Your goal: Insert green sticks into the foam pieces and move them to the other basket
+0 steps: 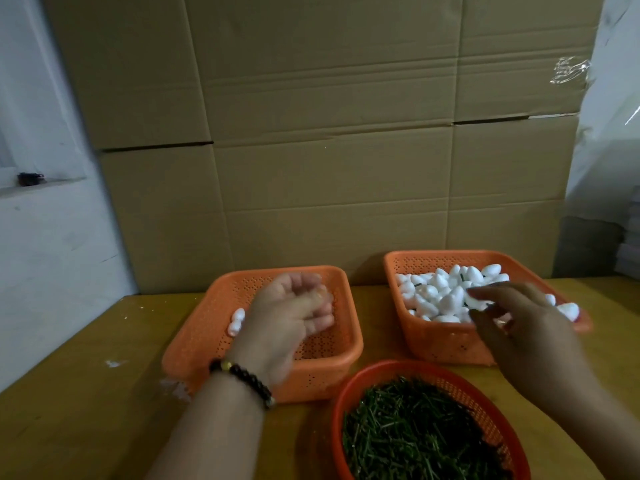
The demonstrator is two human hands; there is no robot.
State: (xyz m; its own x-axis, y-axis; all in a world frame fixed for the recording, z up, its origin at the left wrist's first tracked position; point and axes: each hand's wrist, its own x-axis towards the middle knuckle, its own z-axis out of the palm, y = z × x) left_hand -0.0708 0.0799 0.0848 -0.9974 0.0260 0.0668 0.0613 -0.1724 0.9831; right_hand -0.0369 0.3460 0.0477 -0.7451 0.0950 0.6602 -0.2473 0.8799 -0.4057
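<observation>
At the lower left of the frame a bare forearm is reaching up and forward, wearing a dark beaded bracelet [242, 379] at the wrist. The left hand [294, 313] is hovering palm-up over the left orange basket [194, 344], its fingers loosely curled and blurred; whether they are holding anything I cannot tell. That basket is rectangular, of perforated plastic with rounded corners, and a couple of white foam pieces [236, 320] are lying against its left wall.

At the bottom centre a round red mesh basket [460, 382] is sitting heaped with thin green sticks [415, 438], short and straight, lying in a tangled pile.

To the right of centre the right orange basket [440, 344], of the same perforated plastic, is holding a mound of smooth, egg-shaped foam pieces [446, 289], several showing a dark stick end. The right hand [519, 323] is reaching in from the lower right over this basket's near rim, thumb and fingertips pinching together at a foam piece with a stick.

All three baskets are resting on a yellowish wooden table [69, 410]. Brown corrugated cardboard boxes [311, 133] are filling the upper frame.
</observation>
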